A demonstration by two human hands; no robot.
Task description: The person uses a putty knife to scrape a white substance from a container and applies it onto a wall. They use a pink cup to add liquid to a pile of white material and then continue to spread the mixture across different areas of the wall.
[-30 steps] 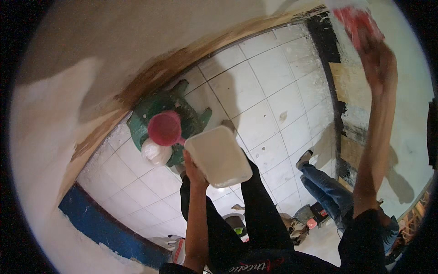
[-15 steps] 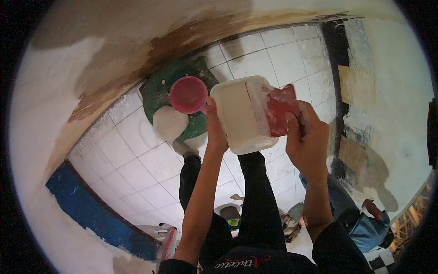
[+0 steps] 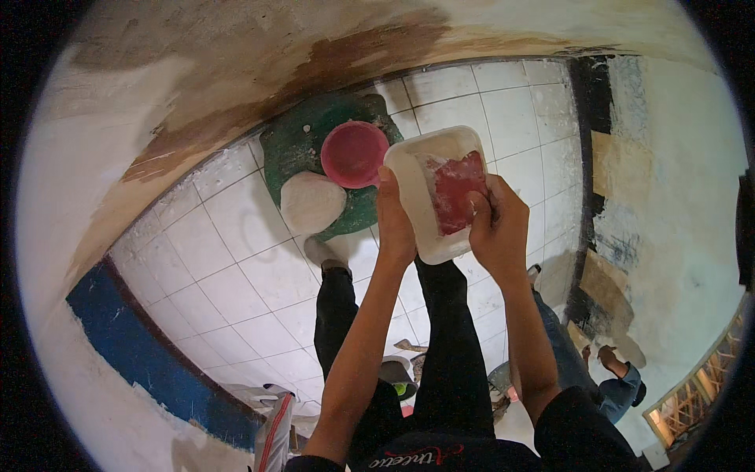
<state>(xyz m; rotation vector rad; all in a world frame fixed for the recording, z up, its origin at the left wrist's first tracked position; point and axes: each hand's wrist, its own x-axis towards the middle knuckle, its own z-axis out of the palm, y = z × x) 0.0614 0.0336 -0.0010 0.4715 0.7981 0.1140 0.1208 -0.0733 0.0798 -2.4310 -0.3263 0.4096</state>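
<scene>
My left hand (image 3: 395,219) is closed round the left side of a white rectangular plastic tub (image 3: 410,177), its thumb up along the rim. The tub is tilted, and pale filler coats its inside. A flat red spreader (image 3: 456,191), smeared with white, is pinched between the thumb and fingers of my right hand (image 3: 501,226). The spreader's blade lies inside the tub's mouth, toward its right wall. Whether its edge touches the filler cannot be seen.
On the white tiled floor (image 3: 236,236) lies a dark green mat (image 3: 283,157) with a pink bowl (image 3: 354,149) and a pale rounded lump (image 3: 312,203). A patchy wall (image 3: 236,118) rises ahead. Another person (image 3: 619,389) is at lower right. A white sack (image 3: 274,433) stands lower left.
My right hand has brought the spreader leftward from the tub's right edge into its mouth. The tub is now tilted more. My view has shifted slightly.
</scene>
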